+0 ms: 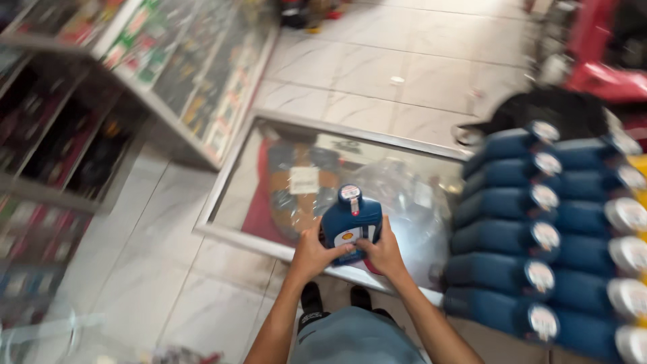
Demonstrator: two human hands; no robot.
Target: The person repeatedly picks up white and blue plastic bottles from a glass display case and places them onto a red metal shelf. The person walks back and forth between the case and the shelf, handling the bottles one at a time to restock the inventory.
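A blue plastic bottle (350, 219) with a round capped top stands upright on the glass top of a display counter (283, 135), close to its near edge. My left hand (313, 253) grips the bottle's lower left side. My right hand (384, 253) grips its lower right side. Both forearms reach up from the bottom of the view. The picture is blurred by motion.
Two rows of several matching blue bottles (539, 236) lie stacked on the counter to the right. A glass-fronted shelf unit (175, 74) with packaged goods runs along the left. Pale tiled floor (377, 67) lies beyond, with a red vehicle part (600, 74) at top right.
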